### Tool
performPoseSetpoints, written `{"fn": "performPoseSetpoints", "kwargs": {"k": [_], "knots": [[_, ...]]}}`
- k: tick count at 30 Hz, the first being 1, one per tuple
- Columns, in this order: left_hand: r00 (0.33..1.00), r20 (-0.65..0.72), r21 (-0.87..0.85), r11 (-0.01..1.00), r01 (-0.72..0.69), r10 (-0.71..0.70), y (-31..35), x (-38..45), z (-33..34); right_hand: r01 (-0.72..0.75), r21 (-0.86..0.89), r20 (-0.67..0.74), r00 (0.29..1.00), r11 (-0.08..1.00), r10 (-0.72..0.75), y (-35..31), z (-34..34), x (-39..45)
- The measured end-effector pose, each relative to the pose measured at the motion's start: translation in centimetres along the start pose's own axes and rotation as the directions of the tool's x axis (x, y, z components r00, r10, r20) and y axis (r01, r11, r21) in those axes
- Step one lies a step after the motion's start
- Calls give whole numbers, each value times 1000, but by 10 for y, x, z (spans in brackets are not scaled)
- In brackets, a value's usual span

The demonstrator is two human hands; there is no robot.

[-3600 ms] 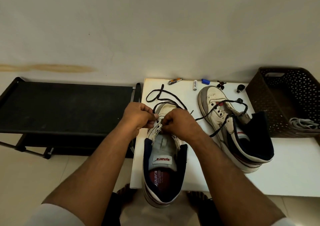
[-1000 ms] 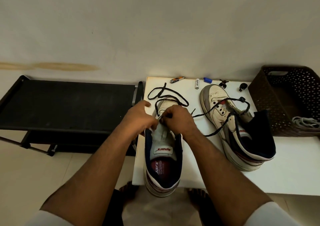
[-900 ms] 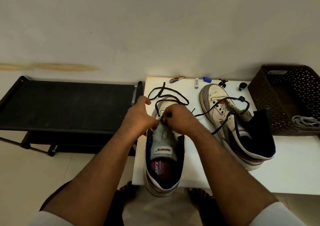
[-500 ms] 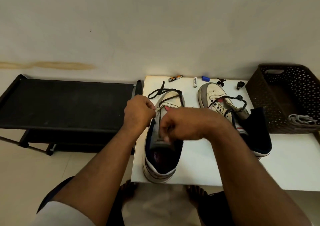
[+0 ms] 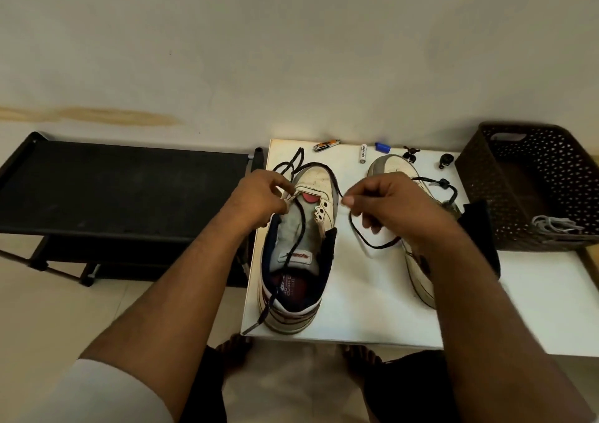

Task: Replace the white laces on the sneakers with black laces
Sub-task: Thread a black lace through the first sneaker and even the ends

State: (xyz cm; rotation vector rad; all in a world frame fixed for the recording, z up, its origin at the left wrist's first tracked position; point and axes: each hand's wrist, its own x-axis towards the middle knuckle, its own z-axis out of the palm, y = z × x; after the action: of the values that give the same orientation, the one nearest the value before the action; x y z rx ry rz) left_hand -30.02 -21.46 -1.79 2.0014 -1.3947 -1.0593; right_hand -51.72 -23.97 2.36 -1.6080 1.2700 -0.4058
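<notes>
Between both hands [image 5: 259, 199], black lace [image 5: 299, 228] pinched

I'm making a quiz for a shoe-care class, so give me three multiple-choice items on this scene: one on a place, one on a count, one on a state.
1. Where do the white laces lie?
A. in the brown basket
B. on the black rack
C. inside a sneaker

2. How many sneakers are on the white table?
A. one
B. two
C. three

3. What is the right hand doing?
A. resting flat
B. pinching the black lace
C. lifting the basket

Answers: 1 A, the pale bundle sits in the basket's near corner. 2 B, the near sneaker and the far sneaker. 3 B, its fingers hold the lace beside the near sneaker.
</notes>
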Motion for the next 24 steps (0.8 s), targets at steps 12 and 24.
{"fn": "performPoseSetpoints", "kwargs": {"k": [12,24], "knots": [[974,147,-50,985,-166,172,16,-4,0,-243,-635,-324,946,733,34,75,60,65],[970,-147,333,933,-138,196,23,11,37,-49,-158,-176,984,986,21,34,32,54]]}}
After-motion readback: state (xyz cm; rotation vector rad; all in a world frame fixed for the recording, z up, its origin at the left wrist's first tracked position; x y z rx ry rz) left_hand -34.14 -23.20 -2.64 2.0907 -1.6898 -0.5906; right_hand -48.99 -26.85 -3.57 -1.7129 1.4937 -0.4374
